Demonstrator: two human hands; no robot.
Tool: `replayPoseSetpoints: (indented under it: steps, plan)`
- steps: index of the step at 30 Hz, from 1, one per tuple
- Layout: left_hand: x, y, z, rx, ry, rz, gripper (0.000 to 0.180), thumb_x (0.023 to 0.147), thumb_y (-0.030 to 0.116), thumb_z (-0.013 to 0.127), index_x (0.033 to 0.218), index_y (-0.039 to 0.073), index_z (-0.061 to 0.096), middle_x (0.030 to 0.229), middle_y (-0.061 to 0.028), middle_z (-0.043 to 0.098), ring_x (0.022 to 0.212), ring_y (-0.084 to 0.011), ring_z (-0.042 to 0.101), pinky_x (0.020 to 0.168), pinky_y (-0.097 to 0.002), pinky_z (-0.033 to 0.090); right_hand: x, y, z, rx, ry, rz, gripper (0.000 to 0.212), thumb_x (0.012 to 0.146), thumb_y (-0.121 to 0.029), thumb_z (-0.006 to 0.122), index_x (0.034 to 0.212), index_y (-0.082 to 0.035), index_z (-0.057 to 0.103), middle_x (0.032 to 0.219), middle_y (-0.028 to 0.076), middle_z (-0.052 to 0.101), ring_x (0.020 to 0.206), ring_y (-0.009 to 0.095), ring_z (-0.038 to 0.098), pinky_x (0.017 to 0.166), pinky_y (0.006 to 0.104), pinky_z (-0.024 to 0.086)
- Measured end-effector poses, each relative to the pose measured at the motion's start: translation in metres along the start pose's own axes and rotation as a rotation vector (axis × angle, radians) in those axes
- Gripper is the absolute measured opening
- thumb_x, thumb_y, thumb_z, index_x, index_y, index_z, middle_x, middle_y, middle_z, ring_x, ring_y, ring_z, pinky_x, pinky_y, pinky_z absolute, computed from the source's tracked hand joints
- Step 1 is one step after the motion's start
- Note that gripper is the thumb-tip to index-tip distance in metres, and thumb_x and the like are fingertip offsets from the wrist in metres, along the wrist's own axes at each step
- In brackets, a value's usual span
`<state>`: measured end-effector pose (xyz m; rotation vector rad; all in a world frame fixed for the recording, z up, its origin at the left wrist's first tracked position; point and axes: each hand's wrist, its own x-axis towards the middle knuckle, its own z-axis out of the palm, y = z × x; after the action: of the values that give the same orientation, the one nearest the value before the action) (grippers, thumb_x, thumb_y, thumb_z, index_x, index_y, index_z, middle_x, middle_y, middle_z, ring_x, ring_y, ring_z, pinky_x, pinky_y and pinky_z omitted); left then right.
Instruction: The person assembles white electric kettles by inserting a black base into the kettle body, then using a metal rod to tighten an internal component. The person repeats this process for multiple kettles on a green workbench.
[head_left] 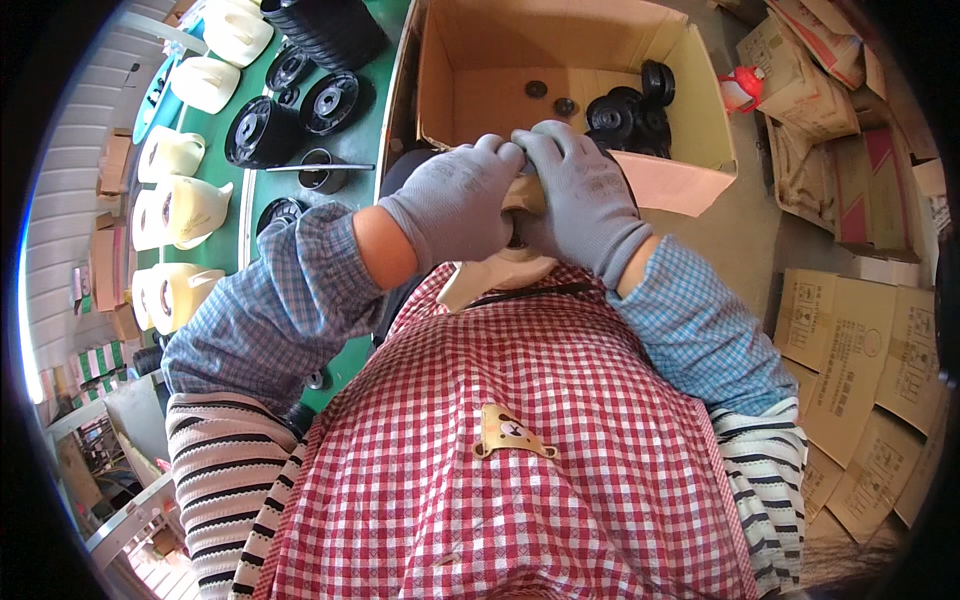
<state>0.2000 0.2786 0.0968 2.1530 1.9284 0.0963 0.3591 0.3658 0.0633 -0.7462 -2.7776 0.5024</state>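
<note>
Both my hands wear grey gloves and meet over my lap on one cream plastic housing (500, 268). My left hand (455, 205) grips its left side. My right hand (580, 195) presses on its top right, fingertips touching those of the left. A dark round part shows between the palms, mostly hidden. Just beyond my hands stands an open cardboard box (690, 100) holding several black round discs (630, 115).
A green conveyor table (365, 130) runs along the left, carrying several cream housings (185, 205) and black round parts (262, 130). Flattened and stacked cardboard cartons (860, 330) lie on the floor at right. A red-capped bottle (742, 90) sits behind the box.
</note>
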Motion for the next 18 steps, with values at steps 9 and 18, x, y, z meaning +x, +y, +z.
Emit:
replayPoseSetpoints:
  steps: [9,18]
  plan:
    - [0.008,0.012,0.006,0.128,-0.134,-0.031,0.047,0.077,0.027,0.076,0.11,-0.004,0.063,0.102,-0.0207,0.068,0.085,-0.0343,0.072,0.072,-0.0433,0.059,-0.01,-0.001,0.016,0.041,-0.015,0.041,0.063,0.071,-0.039,0.084,0.118,-0.005,0.062,0.114,0.015,0.063,0.106,0.033,0.065,0.089,0.043,0.056]
    - [0.021,-0.017,0.014,-0.091,-0.068,-0.063,0.047,0.081,0.03,0.076,0.113,-0.002,0.064,0.106,-0.0224,0.068,0.096,-0.0384,0.07,0.085,-0.0444,0.057,0.021,0.027,0.022,0.331,-0.05,0.034,0.049,0.072,-0.03,0.08,0.113,-0.008,0.065,0.111,0.015,0.066,0.111,0.036,0.064,0.097,0.0451,0.051]
